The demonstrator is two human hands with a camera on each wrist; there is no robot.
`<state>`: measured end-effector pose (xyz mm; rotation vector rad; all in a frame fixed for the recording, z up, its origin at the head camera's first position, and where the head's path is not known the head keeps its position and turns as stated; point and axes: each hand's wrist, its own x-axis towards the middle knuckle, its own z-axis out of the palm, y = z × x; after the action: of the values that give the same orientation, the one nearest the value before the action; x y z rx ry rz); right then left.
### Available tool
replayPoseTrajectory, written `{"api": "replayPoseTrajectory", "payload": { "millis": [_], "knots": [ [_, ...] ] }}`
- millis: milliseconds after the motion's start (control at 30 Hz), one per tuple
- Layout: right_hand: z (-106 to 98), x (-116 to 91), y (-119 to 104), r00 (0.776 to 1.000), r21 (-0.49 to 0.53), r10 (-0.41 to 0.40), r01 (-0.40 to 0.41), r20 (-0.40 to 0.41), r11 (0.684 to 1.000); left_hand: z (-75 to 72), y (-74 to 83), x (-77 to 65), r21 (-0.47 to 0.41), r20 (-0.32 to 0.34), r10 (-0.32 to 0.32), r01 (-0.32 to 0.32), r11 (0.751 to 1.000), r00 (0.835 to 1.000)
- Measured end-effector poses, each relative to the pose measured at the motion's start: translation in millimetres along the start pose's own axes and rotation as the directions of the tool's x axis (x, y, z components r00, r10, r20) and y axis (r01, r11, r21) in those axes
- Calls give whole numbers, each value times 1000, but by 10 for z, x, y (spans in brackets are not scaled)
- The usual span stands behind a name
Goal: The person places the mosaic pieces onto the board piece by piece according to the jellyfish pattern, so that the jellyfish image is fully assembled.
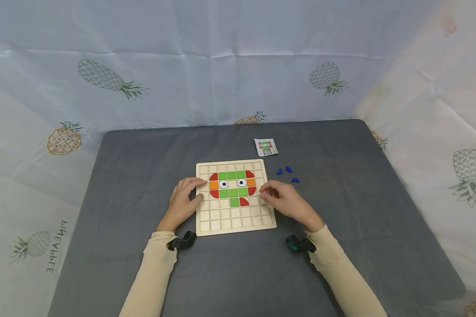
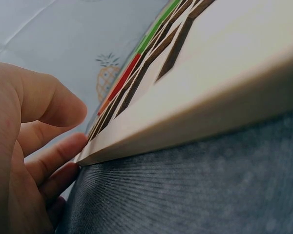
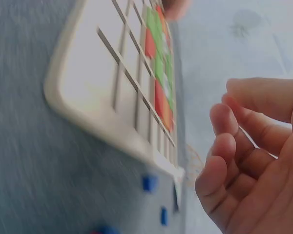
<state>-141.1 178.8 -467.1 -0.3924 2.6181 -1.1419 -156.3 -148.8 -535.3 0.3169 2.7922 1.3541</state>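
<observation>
A square wooden grid board point(image 1: 218, 225) lies on the table, bearing a face-like pattern of green squares point(image 1: 234, 202), red quarter-round pieces point(image 1: 243, 201), orange squares point(image 1: 213, 185) and round eye pieces point(image 1: 241, 182). At the board's left edge is my left hand point(image 1: 181, 202), its fingers spread and fingertips at the rim; the left wrist view shows the fingers point(image 2: 63, 151) beside that edge. My right hand point(image 1: 283, 200) hovers over the right edge, fingers bent point(image 3: 217, 175) and thumb near the index finger. Whether a small piece sits between those tips is hidden.
Several blue pieces point(image 1: 295, 180) lie right of the board. A small pattern card point(image 1: 266, 147) lies behind it, near its far right corner. The table has a dark grey cover point(image 1: 143, 149); pineapple-printed cloth point(image 1: 222, 88) hangs behind and at both sides.
</observation>
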Motion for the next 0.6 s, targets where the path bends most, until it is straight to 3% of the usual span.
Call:
{"api": "replayPoseTrajectory", "payload": {
  "millis": [300, 600],
  "knots": [
    [-328, -245, 62, 998, 5, 50, -49, -48, 999, 5, 8, 1, 3, 11, -10, 10, 1000, 1000],
    [-443, -438, 197, 993, -49, 38, -44, -115, 998, -4, 8, -1, -9, 10, 4, -4, 1000, 1000]
  ]
}}
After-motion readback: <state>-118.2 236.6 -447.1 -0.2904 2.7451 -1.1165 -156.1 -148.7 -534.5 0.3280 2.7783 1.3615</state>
